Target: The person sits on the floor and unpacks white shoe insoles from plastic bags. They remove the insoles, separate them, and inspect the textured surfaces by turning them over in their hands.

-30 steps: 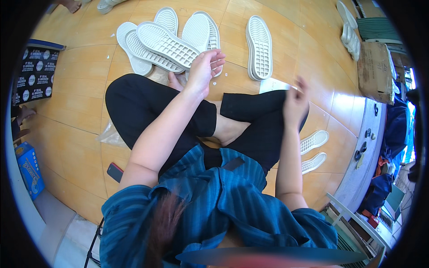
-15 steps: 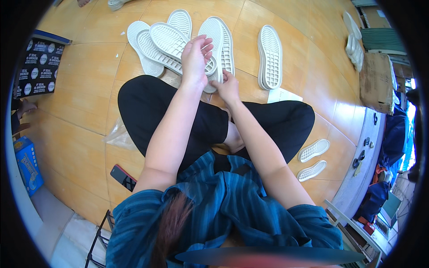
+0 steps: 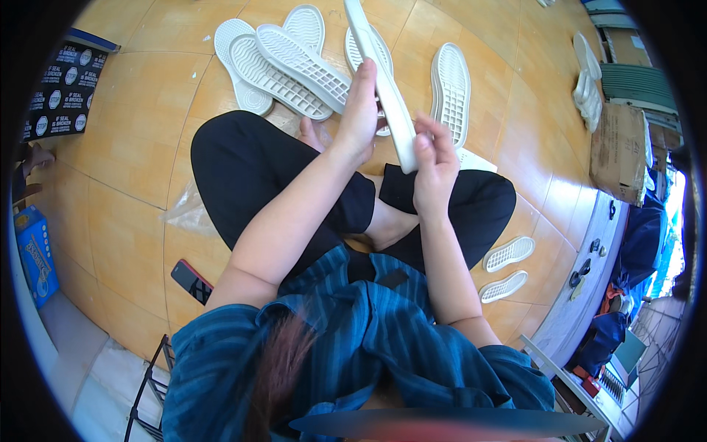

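A white shoe sole [image 3: 394, 103] is held up on its edge in front of me, its side wall facing me. My left hand [image 3: 360, 110] is closed on its left side, with the fingers partly hidden behind it. My right hand [image 3: 436, 163] grips the near end between thumb and fingers. Just left of the hands lies an overlapping group of white soles [image 3: 287, 70], tread patterns and grids up. Partly behind the held sole, another white sole [image 3: 381, 50] rests on the floor. A stacked pair of soles [image 3: 451, 92] lies to the right.
Two small soles [image 3: 508, 254] lie by my right knee, and a phone [image 3: 190, 281] by my left side. A clear plastic bag [image 3: 190, 210] is near my left knee. Cardboard boxes [image 3: 620, 155] stand at right; a blue box [image 3: 38, 254] is at left.
The sole has been lifted off the floor and turned on its edge. My right hand moved right and nearer with it; my left hand has closed on its side.
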### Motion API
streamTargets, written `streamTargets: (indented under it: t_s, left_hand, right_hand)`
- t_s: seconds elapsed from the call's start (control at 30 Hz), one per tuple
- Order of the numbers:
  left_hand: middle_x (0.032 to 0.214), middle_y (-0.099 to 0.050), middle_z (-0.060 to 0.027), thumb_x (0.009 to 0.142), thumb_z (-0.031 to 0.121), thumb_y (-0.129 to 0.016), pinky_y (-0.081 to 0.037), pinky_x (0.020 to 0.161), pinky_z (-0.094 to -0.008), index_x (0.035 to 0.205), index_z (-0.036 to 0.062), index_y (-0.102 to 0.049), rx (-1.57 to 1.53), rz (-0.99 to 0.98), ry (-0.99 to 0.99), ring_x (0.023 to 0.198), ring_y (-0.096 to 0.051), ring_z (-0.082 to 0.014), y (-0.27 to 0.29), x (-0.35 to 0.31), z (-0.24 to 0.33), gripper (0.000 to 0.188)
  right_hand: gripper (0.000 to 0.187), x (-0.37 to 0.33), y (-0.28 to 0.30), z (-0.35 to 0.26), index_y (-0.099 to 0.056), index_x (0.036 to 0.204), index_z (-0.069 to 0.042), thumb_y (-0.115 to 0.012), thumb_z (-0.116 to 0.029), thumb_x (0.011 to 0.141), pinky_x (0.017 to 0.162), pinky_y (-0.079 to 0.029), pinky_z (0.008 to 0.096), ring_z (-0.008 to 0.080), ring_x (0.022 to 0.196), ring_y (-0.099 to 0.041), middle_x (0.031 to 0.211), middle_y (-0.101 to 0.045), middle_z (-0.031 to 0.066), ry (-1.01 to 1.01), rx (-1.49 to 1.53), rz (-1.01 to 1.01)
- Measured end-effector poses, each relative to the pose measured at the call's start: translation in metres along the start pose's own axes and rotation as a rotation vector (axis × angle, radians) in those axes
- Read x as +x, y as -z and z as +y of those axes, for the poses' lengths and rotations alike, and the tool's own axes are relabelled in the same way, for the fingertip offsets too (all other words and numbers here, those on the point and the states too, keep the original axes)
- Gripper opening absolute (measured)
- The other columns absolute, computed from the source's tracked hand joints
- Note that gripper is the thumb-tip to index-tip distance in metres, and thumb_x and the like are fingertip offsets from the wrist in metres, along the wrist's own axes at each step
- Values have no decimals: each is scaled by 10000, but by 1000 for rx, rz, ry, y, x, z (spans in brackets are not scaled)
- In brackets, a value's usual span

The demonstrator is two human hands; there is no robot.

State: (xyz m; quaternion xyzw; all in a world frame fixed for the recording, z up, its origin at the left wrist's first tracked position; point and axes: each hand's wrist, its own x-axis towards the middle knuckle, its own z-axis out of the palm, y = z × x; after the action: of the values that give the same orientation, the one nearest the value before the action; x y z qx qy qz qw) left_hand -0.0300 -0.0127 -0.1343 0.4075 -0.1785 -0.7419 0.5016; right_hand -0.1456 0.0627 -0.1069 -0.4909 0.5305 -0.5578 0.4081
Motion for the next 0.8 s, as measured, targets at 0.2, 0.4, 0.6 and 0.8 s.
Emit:
streamTargets:
  t_s: [0.2, 0.4, 0.6, 0.8]
  left_hand:
    - [1076, -535, -164, 952, 696, -195, -550, 805, -424, 1292, 7, -377, -257, 26, -55, 972, -601, -253, 7, -1, 20, 790]
    - [1349, -457, -286, 913, 706, 16, -389, 1078, -524, 1459, -9, -272, -472, -79, -18, 1265, -478, -384, 11, -8, 48, 945]
    - [1379, -412, -315, 931, 672, 15, -375, 1095, -519, 1452, -36, -260, -571, -119, 44, 1283, -449, -425, 10, -12, 49, 921]
    - [1361, -413, -332, 970, 630, -75, -435, 1052, -503, 1402, -72, -292, -668, -112, 116, 1278, -452, -431, 15, -7, 44, 853]
  right_hand:
    - [301, 40, 18, 59, -613, 1168, -19, -619, -149, 897, 973, -437, 371, 277, 1164, -539, 1276, -535, 178, -176, -257, -49]
    - [382, 17, 2, 122, -632, 1094, -44, -724, -178, 749, 1059, -373, 447, 398, 1296, -412, 1438, -364, 250, -38, -1087, -379]
    - [400, -9, 13, 103, -629, 1078, -33, -749, -200, 735, 1055, -371, 454, 401, 1280, -428, 1410, -398, 266, -58, -1078, -408]
    - [329, 1, 16, 31, -601, 1168, -16, -662, -203, 904, 873, -493, 315, 228, 1016, -621, 1136, -617, 161, -255, -214, -197]
